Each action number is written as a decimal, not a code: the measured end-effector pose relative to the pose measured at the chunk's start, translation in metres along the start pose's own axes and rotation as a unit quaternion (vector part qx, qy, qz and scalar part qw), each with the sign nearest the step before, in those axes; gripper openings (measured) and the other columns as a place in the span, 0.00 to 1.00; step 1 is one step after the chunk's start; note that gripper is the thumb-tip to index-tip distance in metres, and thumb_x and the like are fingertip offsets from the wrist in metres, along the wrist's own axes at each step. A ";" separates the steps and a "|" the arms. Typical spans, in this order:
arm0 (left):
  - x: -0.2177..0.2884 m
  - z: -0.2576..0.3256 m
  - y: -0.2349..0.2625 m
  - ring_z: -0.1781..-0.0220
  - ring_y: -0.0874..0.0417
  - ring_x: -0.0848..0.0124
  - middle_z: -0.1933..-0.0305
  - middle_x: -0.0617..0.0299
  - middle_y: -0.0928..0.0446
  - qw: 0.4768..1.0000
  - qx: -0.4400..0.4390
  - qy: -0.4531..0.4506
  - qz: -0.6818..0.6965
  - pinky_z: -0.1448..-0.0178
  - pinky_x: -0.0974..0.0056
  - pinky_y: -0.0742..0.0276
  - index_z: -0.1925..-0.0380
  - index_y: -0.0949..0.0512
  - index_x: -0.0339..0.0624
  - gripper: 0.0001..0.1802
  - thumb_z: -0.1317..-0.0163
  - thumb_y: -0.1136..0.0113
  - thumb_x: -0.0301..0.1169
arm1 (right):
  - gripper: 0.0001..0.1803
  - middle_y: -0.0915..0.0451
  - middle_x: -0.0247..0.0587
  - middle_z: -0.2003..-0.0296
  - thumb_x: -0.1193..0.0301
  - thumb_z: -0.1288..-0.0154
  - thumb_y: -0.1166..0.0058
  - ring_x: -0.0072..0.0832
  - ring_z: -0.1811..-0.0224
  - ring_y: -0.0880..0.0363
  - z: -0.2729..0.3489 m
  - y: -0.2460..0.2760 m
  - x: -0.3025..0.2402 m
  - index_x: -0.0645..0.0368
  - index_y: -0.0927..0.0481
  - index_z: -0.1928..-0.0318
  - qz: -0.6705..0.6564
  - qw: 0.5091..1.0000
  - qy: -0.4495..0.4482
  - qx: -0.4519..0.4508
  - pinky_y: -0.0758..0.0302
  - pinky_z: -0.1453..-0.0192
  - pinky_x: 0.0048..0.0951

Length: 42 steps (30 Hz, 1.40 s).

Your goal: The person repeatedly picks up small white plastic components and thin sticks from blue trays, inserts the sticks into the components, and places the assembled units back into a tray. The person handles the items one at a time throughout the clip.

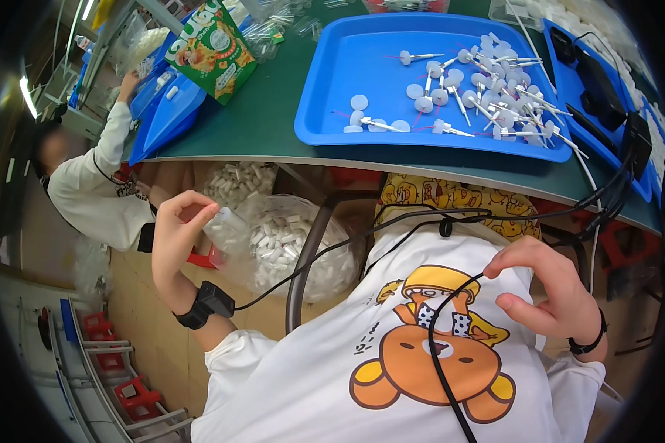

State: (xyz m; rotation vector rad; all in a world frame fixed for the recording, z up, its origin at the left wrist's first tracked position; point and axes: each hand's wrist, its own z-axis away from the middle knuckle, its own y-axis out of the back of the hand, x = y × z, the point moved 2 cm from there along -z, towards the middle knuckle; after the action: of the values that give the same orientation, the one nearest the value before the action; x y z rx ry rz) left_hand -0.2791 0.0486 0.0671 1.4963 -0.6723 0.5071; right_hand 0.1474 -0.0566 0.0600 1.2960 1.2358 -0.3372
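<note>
My left hand (179,235) is raised on the left, below the table edge, with thumb and forefinger pinched together. Something translucent shows at its fingertips; I cannot tell whether it is a small piece or the rim of the clear plastic bag (332,272) behind, which is full of short white tubes. Over my shirt on the right, my right hand (558,299) has thumb and forefinger apart. Its forefinger tip meets the end of the visible run of a black cable (434,347); gripping is not seen. On the table, a blue tray (347,66) bears several white stems with translucent discs (495,88).
A green snack bag (218,55) stands beside blue trays (171,111) on the dark green table (277,96). Black cables and a power box (602,92) lie at the right. At far left a person in white (96,184) reaches to the table. Red stools (137,395) stand below.
</note>
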 end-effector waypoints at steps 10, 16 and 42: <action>-0.013 -0.002 0.006 0.71 0.26 0.82 0.74 0.67 0.23 0.996 0.061 0.057 0.022 0.65 0.75 0.31 0.70 0.22 0.31 0.08 0.42 0.41 0.27 | 0.11 0.22 0.43 0.67 0.77 0.44 0.44 0.32 0.63 0.22 0.001 0.005 0.003 0.65 0.26 0.60 -0.053 0.997 -0.045 -0.019 0.27 0.58 0.27; 0.052 -0.001 -0.014 0.70 0.27 0.80 0.73 0.65 0.24 0.997 0.046 -0.031 0.059 0.64 0.75 0.33 0.71 0.22 0.30 0.07 0.43 0.42 0.26 | 0.07 0.22 0.41 0.68 0.75 0.42 0.44 0.33 0.65 0.22 0.001 0.006 0.003 0.64 0.24 0.63 -0.050 0.997 -0.031 -0.042 0.27 0.62 0.28; 0.236 -0.057 -0.139 0.73 0.21 0.71 0.77 0.55 0.23 0.931 -0.137 -0.327 0.090 0.67 0.68 0.28 0.74 0.23 0.30 0.10 0.43 0.41 0.29 | 0.05 0.20 0.49 0.77 0.75 0.54 0.43 0.38 0.72 0.20 0.176 0.332 0.173 0.63 0.19 0.74 0.419 0.720 -0.419 0.362 0.24 0.63 0.33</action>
State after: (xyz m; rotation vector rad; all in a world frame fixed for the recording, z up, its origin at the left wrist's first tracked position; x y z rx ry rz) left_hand -0.0085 0.0778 0.1293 1.3333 -1.3530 0.0251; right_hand 0.5596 -0.0239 0.0580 1.8910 -0.3817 -0.6661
